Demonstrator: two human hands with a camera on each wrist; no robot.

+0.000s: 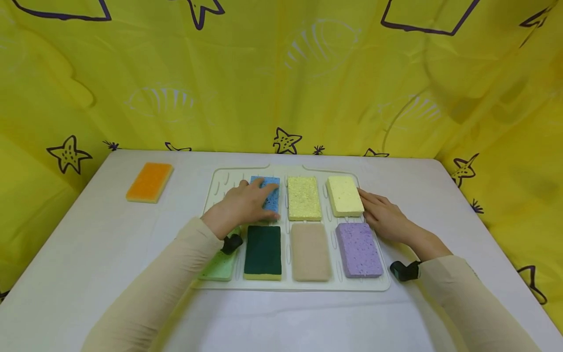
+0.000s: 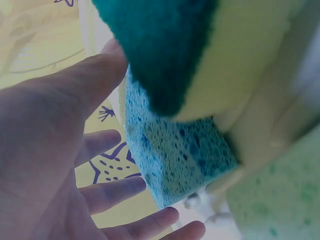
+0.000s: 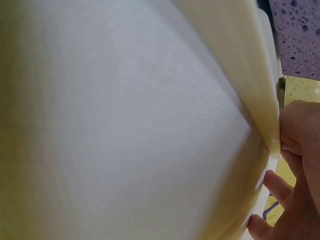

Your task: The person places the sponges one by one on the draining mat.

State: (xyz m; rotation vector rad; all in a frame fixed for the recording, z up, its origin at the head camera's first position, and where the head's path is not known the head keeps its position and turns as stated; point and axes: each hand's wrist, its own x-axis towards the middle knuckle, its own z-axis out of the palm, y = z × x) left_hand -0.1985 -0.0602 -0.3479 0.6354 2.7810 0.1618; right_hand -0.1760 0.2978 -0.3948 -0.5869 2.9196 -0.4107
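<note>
My left hand (image 1: 247,201) spreads its fingers over the blue sponge (image 1: 271,196) in the tray's back row. In the left wrist view the thumb lies near one side of this blue sponge (image 2: 172,157), with the fingers apart along its end. My right hand (image 1: 386,219) rests at the tray's right edge, its fingertips right at the side of the pale yellow sponge (image 1: 345,196). The right wrist view shows the right hand (image 3: 300,170) beside the raised tray rim (image 3: 252,95), its fingers extended.
The white tray (image 1: 385,283) also bears a speckled yellow sponge (image 1: 304,198), a dark green scouring sponge (image 1: 263,250), a beige sponge (image 1: 310,252), a purple sponge (image 1: 359,250) and a light green sponge (image 1: 220,268). An orange sponge (image 1: 150,182) lies left on the white table (image 1: 97,254).
</note>
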